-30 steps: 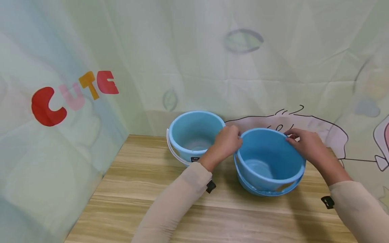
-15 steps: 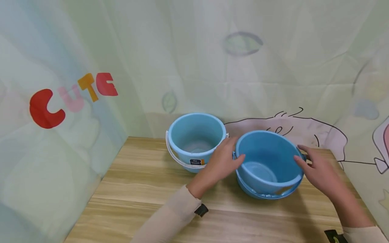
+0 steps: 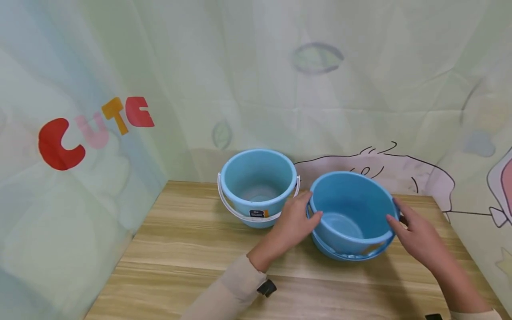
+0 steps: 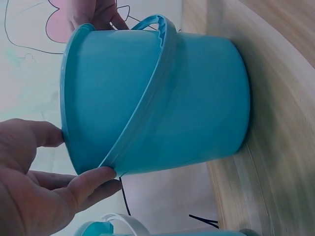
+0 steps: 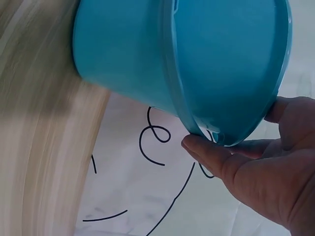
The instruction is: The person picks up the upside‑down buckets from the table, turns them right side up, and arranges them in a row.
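A blue bucket (image 3: 352,200) stands upright on the wooden table, its matching blue handle (image 4: 147,93) hanging down across the front. My left hand (image 3: 294,220) holds the bucket's left side, thumb at the rim and fingers by the handle joint. On the opposite side, my right hand (image 3: 416,240) grips the rim near the other joint; in the right wrist view its fingers (image 5: 211,152) lie against the handle end. To the left stands a lighter blue bucket (image 3: 240,204) with a white handle (image 3: 229,205) and a dark label, close to my left hand.
The wood-grain table (image 3: 180,266) carries both buckets. Right behind them hangs a pale printed curtain (image 3: 256,89), which also covers the left side and shows coloured letters (image 3: 138,111). The table's right edge runs close beyond my right hand.
Both hands have moved from the back of the blue bucket's rim down to its left and right sides. The bucket stays in about the same place.
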